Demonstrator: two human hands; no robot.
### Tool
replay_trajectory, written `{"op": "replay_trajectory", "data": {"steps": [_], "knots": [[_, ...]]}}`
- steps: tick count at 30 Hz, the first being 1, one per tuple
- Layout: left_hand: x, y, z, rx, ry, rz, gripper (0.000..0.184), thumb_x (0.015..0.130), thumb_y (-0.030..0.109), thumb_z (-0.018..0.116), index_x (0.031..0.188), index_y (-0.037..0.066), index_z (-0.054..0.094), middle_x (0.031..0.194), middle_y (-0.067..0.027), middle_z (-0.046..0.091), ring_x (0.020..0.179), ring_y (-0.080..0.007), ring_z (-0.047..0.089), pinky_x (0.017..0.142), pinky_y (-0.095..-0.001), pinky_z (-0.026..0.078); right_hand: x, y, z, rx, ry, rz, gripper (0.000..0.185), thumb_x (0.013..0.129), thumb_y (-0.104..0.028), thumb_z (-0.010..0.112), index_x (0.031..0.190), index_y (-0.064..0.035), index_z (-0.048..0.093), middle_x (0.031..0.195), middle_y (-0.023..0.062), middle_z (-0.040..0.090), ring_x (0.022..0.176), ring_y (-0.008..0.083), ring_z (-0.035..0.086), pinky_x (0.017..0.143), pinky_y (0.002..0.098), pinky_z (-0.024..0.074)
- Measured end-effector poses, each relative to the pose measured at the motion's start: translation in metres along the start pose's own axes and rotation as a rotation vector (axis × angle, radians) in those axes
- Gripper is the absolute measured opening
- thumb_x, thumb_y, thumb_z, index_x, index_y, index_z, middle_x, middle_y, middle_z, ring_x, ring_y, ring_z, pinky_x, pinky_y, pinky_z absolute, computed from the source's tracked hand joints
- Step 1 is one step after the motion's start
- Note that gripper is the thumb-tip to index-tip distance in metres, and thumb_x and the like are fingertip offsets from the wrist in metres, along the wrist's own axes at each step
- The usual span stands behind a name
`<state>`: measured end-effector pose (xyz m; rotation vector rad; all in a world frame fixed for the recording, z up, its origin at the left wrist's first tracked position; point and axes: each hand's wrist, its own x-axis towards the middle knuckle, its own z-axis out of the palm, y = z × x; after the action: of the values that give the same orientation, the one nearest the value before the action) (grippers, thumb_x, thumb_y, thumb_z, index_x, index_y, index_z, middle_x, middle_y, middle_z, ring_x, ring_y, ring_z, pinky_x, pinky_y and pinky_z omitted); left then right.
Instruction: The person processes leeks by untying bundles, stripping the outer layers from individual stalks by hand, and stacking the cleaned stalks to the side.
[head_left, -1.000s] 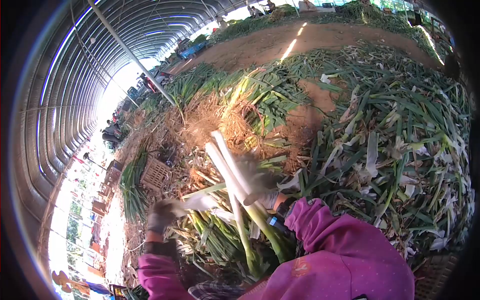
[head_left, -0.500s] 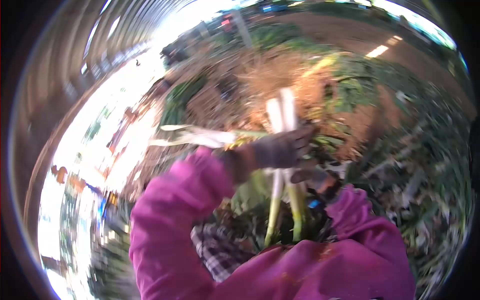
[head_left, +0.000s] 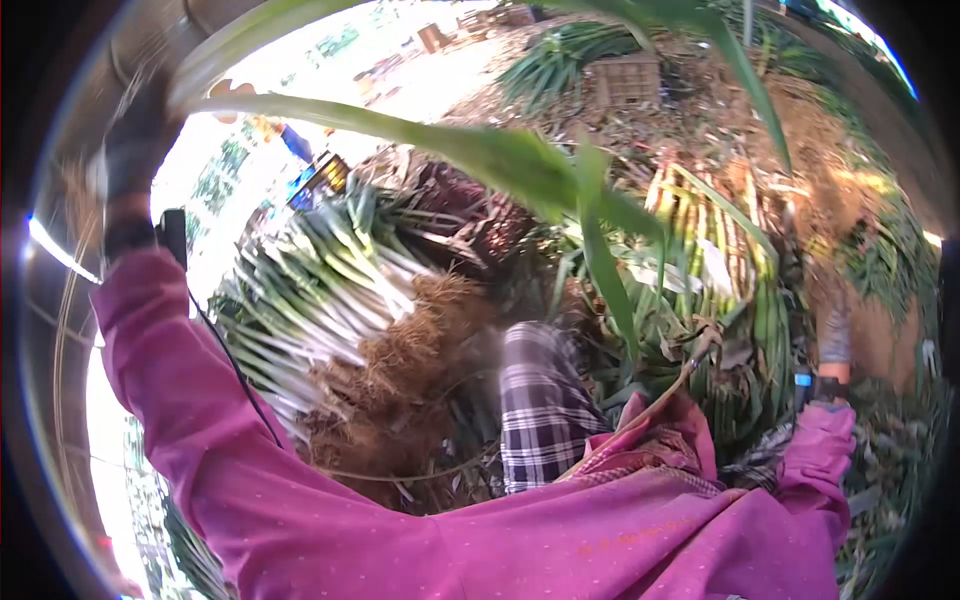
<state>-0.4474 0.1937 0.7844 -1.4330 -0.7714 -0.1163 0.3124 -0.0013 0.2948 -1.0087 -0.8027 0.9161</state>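
Note:
My left hand, in a dark glove, is raised high at the far left. It appears closed around the base of long green leek leaves, which arch across the top of the view; its fingers are blurred. Out to the right, low by the ground, my gloved right hand hangs beside a heap of stripped leek stalks and leaves; blur hides its fingers. Between my arms, to the left of my knee, lies a row of leeks with white stems and brown root ends facing me.
A plastic crate stands at the back beside a bundle of green leeks. A dark reddish sack or heap lies behind the row. Leaf scraps cover the ground at right. My checked trouser knee is in front.
Both hands were together on white leek stalks in front of me. They are now wide apart, left raised, right lowered. The view has turned, bringing the row of leeks into sight.

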Motion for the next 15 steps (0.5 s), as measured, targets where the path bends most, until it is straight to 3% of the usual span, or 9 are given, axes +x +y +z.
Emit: {"op": "replay_trajectory", "data": {"steps": [2,3,5,6,7,8,11,15], "knots": [[-0.047,0.019,-0.033,0.036,-0.762,-0.541,0.045,0.082,0.044,0.049,0.115,0.014,0.046,0.096,-0.0184,0.062,0.086,-0.0338,0.061,0.076,-0.0441,0.047,0.014,0.016,-0.015,0.047,0.011,0.118,0.056,0.086,-0.041,0.050,0.130,-0.0095,0.038,0.132,0.0105,0.042,0.116,0.0259,0.045,0.096,0.0364,0.0346],[-0.113,-0.003,0.013,0.042,-0.792,-0.618,0.052,0.079,0.043,0.054,0.121,0.018,0.034,0.090,-0.0194,0.062,0.083,-0.0379,0.060,0.070,-0.0515,0.046,0.017,0.030,-0.027,0.023,0.015,0.135,0.056,0.086,-0.040,0.050,0.131,-0.0101,0.037,0.132,0.0104,0.042,0.116,0.0256,0.045,0.096,0.0363,0.0345],[-0.213,0.011,0.050,0.000,-0.951,-0.781,0.047,0.081,0.046,0.049,0.113,0.013,0.041,0.090,-0.0185,0.062,0.086,-0.0374,0.059,0.072,-0.0514,0.045,0.019,0.050,-0.039,-0.012,0.006,0.161,0.055,0.086,-0.040,0.049,0.132,-0.0108,0.037,0.131,0.0102,0.043,0.116,0.0249,0.045,0.095,0.0360,0.0352],[-0.230,0.049,0.037,-0.062,-0.886,-0.927,0.042,0.081,0.043,0.050,0.107,0.010,0.047,0.091,-0.0186,0.062,0.086,-0.0370,0.060,0.073,-0.0503,0.046,0.019,0.055,-0.043,-0.027,-0.009,0.173,0.055,0.087,-0.040,0.049,0.132,-0.0110,0.036,0.131,0.0101,0.043,0.115,0.0245,0.045,0.094,0.0360,0.0359],[-0.292,0.064,0.071,-0.124,-0.886,-1.129,0.038,0.078,0.033,0.056,0.104,0.006,0.051,0.077,-0.0134,0.063,0.070,-0.0337,0.062,0.060,-0.0427,0.048,0.019,0.061,-0.042,-0.040,-0.022,0.180,0.055,0.087,-0.040,0.048,0.132,-0.0112,0.036,0.130,0.0100,0.044,0.115,0.0242,0.046,0.093,0.0359,0.0366],[-0.336,0.093,0.090,-0.178,-0.920,-1.258,0.038,0.078,0.032,0.056,0.105,0.006,0.050,0.079,-0.0138,0.062,0.071,-0.0336,0.061,0.061,-0.0423,0.048,0.017,0.062,-0.036,-0.071,0.023,0.190,0.054,0.087,-0.039,0.048,0.132,-0.0113,0.036,0.130,0.0098,0.044,0.114,0.0239,0.046,0.092,0.0356,0.0374],[-0.398,0.186,0.108,-0.282,-1.103,-1.391,0.038,0.079,0.030,0.055,0.108,0.005,0.049,0.085,-0.0150,0.061,0.076,-0.0331,0.060,0.065,-0.0409,0.047,0.015,0.084,-0.053,-0.096,0.094,0.258,0.053,0.088,-0.037,0.048,0.133,-0.0123,0.035,0.127,0.0091,0.046,0.111,0.0241,0.049,0.089,0.0358,0.0400],[-0.431,0.281,0.119,-0.404,-1.301,-1.387,0.040,0.080,0.026,0.054,0.112,0.004,0.047,0.093,-0.0167,0.058,0.082,-0.0325,0.059,0.070,-0.0391,0.046,0.002,0.087,-0.036,-0.177,0.262,0.327,0.046,0.089,-0.031,0.046,0.129,-0.0096,0.038,0.126,0.0116,0.047,0.108,0.0261,0.051,0.087,0.0362,0.0422]]}}
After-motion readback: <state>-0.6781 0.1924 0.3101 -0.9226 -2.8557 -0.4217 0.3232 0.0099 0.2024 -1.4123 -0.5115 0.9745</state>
